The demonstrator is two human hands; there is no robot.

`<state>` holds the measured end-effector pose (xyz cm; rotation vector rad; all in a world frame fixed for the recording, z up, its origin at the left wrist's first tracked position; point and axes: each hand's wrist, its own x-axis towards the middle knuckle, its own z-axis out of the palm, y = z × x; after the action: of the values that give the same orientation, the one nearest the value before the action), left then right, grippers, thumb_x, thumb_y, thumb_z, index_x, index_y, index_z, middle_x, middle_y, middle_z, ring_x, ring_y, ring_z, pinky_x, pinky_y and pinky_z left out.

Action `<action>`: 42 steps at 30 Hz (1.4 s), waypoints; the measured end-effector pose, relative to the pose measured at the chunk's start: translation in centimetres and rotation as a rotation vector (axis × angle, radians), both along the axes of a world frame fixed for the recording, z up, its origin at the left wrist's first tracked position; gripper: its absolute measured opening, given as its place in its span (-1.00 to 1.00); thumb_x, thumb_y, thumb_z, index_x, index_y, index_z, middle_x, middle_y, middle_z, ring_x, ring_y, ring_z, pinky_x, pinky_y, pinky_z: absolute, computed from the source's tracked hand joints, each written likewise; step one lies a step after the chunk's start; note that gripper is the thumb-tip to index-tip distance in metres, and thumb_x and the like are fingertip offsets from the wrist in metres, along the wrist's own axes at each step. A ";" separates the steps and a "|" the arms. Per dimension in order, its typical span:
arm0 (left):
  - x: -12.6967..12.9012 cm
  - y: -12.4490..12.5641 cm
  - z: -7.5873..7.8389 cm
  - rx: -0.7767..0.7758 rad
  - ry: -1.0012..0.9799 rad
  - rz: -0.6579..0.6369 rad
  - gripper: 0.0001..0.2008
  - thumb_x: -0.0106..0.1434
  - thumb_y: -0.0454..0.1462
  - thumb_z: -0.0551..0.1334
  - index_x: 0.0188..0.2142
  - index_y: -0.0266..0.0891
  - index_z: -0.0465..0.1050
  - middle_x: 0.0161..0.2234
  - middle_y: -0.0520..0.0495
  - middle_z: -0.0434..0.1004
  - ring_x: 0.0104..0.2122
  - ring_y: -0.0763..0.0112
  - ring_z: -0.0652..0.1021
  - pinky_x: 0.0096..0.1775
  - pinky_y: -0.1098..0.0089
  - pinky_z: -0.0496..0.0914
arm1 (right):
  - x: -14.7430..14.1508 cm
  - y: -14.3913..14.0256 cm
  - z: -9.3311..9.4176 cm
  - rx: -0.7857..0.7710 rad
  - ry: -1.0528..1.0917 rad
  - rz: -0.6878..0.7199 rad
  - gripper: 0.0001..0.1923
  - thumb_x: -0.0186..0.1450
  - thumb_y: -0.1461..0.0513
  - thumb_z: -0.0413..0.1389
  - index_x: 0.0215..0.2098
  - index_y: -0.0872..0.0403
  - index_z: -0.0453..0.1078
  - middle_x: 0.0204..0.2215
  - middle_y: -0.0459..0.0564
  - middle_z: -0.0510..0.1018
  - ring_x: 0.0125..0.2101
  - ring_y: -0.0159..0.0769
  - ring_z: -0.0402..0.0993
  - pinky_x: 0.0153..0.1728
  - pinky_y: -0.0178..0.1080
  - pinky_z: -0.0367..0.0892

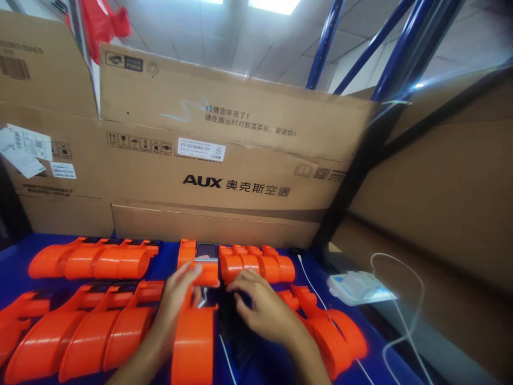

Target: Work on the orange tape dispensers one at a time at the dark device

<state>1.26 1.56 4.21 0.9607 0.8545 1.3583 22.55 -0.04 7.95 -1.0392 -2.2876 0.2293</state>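
Two hands meet over one orange housing [195, 334] lying mid-table, its long axis running from the near edge toward the cardboard boxes [224, 160]. Left hand [176, 299] rests loosely spread fingers on its far end; right hand [264, 310], fingers curled, sits just beside it.

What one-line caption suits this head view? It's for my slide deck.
Both hands, left hand and right hand, rest on an orange plastic part among rows of similar parts on a blue table.

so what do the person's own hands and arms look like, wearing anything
Both are bare: the left hand and right hand wear no gloves, and no rings or watch show. The forearms are uncovered up to the bottom edge of the picture, with no sleeve in view. Fingernails look short and unpainted, though the picture is slightly blurred.
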 end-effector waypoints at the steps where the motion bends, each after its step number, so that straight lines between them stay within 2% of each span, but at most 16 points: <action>1: 0.1 -0.2 0.0 0.018 0.032 0.008 -0.65 0.16 0.02 0.35 -0.41 -0.24 0.51 -0.75 0.12 0.32 -0.74 0.55 0.26 -0.62 0.50 0.13 | 0.0 0.0 0.2 0.020 0.026 -0.019 -0.74 0.31 0.39 0.09 -0.14 -0.02 0.51 -0.24 -0.01 0.58 -0.17 -0.16 0.51 -0.09 -0.10 0.45; 5: 0.5 -1.2 0.2 0.055 0.128 -0.038 -0.55 0.23 0.01 0.31 -0.05 -0.27 0.50 -0.73 0.17 0.25 -0.70 0.54 0.19 -0.61 0.49 0.06 | -0.6 -0.2 0.9 0.087 0.193 -0.087 -0.78 0.43 0.29 0.05 -0.03 -0.01 0.48 -0.17 0.02 0.60 -0.15 -0.16 0.52 -0.02 -0.06 0.40; 8: 0.9 -1.9 0.6 0.075 0.130 -0.072 -0.52 0.25 0.00 0.30 0.03 -0.27 0.46 -0.70 0.18 0.21 -0.67 0.55 0.16 -0.61 0.49 0.04 | -1.3 -0.5 0.9 0.077 0.279 -0.088 -0.77 0.44 0.25 0.07 0.03 -0.01 0.46 -0.12 0.05 0.60 -0.11 -0.15 0.52 -0.05 -0.11 0.42; 11: 1.2 -2.4 1.1 0.096 0.113 -0.126 -0.55 0.24 -0.03 0.32 0.01 -0.26 0.47 -0.66 0.17 0.21 -0.65 0.55 0.17 -0.59 0.50 0.06 | -1.8 -0.6 0.7 0.068 0.279 -0.061 -0.77 0.44 0.26 0.08 0.03 -0.01 0.46 -0.12 0.05 0.60 -0.12 -0.16 0.52 -0.08 -0.14 0.42; 17: 1.5 -2.7 1.5 0.116 0.080 -0.204 -0.66 0.24 -0.07 0.33 -0.11 -0.25 0.50 -0.64 0.16 0.20 -0.63 0.57 0.12 -0.59 0.51 0.02 | -2.0 -0.7 0.7 0.056 0.332 -0.051 -0.87 0.44 0.26 0.09 -0.17 0.01 0.50 -0.27 0.00 0.60 -0.24 -0.20 0.50 -0.15 -0.17 0.38; 22: 1.2 -2.6 1.2 0.101 0.034 -0.141 -0.65 0.21 -0.07 0.36 -0.11 -0.21 0.45 -0.65 0.20 0.19 -0.64 0.59 0.09 -0.60 0.54 0.02 | -2.2 -0.8 0.6 0.038 0.393 -0.065 -0.88 0.45 0.26 0.09 -0.14 0.00 0.48 -0.24 -0.01 0.58 -0.22 -0.21 0.49 -0.13 -0.18 0.34; 28: -0.1 -1.2 1.0 0.131 0.059 -0.085 -0.63 0.21 -0.06 0.33 -0.09 -0.24 0.49 -0.76 0.21 0.21 -0.74 0.59 0.12 -0.64 0.53 0.04 | -1.9 -0.7 0.5 0.074 0.458 -0.138 -0.91 0.44 0.23 0.10 -0.20 0.02 0.45 -0.27 -0.02 0.55 -0.24 -0.20 0.47 -0.14 -0.19 0.33; 33: -0.4 -0.1 0.1 0.133 -0.008 -0.076 -0.66 0.20 -0.05 0.31 -0.18 -0.26 0.48 -0.67 0.08 0.45 -0.80 0.61 0.18 -0.69 0.52 0.08 | -1.8 -0.7 0.5 0.089 0.454 -0.163 -0.90 0.45 0.23 0.10 -0.22 0.02 0.44 -0.28 -0.02 0.54 -0.25 -0.20 0.45 -0.15 -0.18 0.31; 35: -0.4 0.3 -0.3 0.141 -0.023 -0.112 -0.68 0.20 -0.05 0.30 -0.23 -0.26 0.47 -0.62 0.03 0.52 -0.82 0.61 0.20 -0.70 0.51 0.09 | -2.0 -0.8 0.6 0.095 0.458 -0.171 -0.90 0.45 0.23 0.09 -0.21 0.02 0.44 -0.28 -0.02 0.54 -0.23 -0.20 0.45 -0.14 -0.18 0.30; 39: -0.8 0.7 -0.8 0.124 -0.053 -0.198 -0.65 0.21 -0.05 0.29 -0.16 -0.26 0.47 -0.72 0.11 0.43 -0.83 0.55 0.24 -0.71 0.50 0.14 | -2.5 -1.2 0.6 0.102 0.473 -0.180 -0.89 0.46 0.22 0.08 -0.21 0.02 0.44 -0.27 -0.02 0.54 -0.23 -0.21 0.45 -0.16 -0.19 0.31; 42: -1.3 0.3 -0.1 0.114 -0.114 -0.201 -0.67 0.21 -0.06 0.29 -0.16 -0.25 0.48 -0.79 0.15 0.33 -0.82 0.53 0.24 -0.70 0.52 0.15 | -2.4 -1.4 0.7 0.101 0.502 -0.204 -0.88 0.45 0.21 0.08 -0.22 0.03 0.44 -0.28 -0.03 0.54 -0.26 -0.22 0.45 -0.20 -0.21 0.31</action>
<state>-0.08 1.87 4.08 1.0187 0.5834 1.2855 20.12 -1.48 8.62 -1.0188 -1.7161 0.2550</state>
